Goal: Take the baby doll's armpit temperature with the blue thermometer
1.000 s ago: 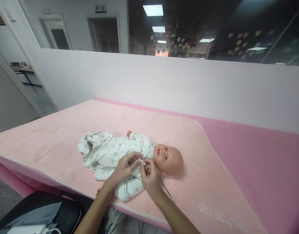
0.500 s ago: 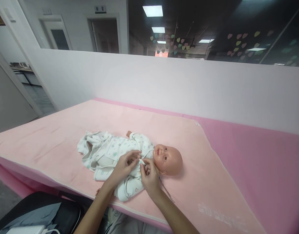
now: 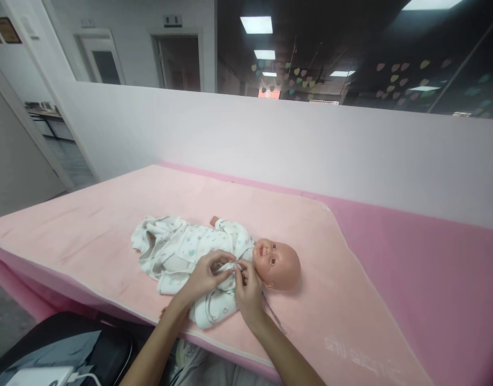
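A bald baby doll [image 3: 281,262] lies on its back, its head to the right. It wears a white patterned baby outfit [image 3: 194,238], whose leg end spreads loosely to the left. At the doll's upper chest, my left hand [image 3: 210,273] pinches the outfit's edge between thumb and fingers. Close beside it, just below the doll's chin, my right hand [image 3: 247,284] pinches the same bit of cloth. The fingertips of both hands nearly meet there, and the small piece between them is partly hidden. A thin cord [image 3: 274,311] trails from near the doll's neck.
The doll rests on a pale pink mat [image 3: 94,214] over a darker pink cover [image 3: 443,262]. Behind rises a white wall [image 3: 311,145] with a window above. At the lower left, a black chair [image 3: 105,348] holds grey cloth and a white device with a cable.
My left fingers have closed in on the cloth, and my hands' fingertips are nearer each other at the chest. The doll stays in place; the view has shifted slightly.
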A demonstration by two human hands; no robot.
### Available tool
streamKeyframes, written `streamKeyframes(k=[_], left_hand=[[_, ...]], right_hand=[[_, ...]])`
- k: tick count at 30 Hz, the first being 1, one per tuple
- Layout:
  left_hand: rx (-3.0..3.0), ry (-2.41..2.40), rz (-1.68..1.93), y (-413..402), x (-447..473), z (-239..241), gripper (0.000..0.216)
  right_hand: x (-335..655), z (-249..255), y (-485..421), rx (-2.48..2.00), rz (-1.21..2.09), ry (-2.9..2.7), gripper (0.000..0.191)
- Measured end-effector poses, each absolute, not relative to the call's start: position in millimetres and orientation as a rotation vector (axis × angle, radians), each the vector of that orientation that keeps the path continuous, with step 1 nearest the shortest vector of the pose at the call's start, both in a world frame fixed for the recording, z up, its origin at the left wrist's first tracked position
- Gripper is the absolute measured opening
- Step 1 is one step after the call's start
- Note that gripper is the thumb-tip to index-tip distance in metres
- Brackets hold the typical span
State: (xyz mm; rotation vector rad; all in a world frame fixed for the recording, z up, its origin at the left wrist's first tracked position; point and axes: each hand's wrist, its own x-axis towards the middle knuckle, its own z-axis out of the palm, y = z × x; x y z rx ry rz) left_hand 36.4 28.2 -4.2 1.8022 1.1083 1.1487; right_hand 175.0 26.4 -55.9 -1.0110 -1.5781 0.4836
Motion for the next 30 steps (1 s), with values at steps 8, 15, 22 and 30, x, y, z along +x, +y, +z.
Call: streamKeyframes(k=[8, 15, 22, 30], left_hand=[[1.911, 1.209, 1.179, 28.3, 5.2, -9.5, 0.038], [2.073, 1.307, 1.224, 25.0, -9.8, -17.8, 0.036], [2.132, 1.416, 1.344, 20.0, -4.3, -21.5, 0.030], [2.152, 1.563, 1.294, 20.3, -11.4, -20.7, 0.029]], right_hand=[[175.0, -47.2, 23.2, -0.990, 0.199, -1.592, 0.019], [159.0, -18.8, 33.5, -0.750, -0.060, -2.076, 0.036], [145.1, -23.8, 42.0, -0.806, 0.005, -2.081, 0.031], [149.1, -30.7, 49.9, -0.826, 0.216, -1.988, 0.017]])
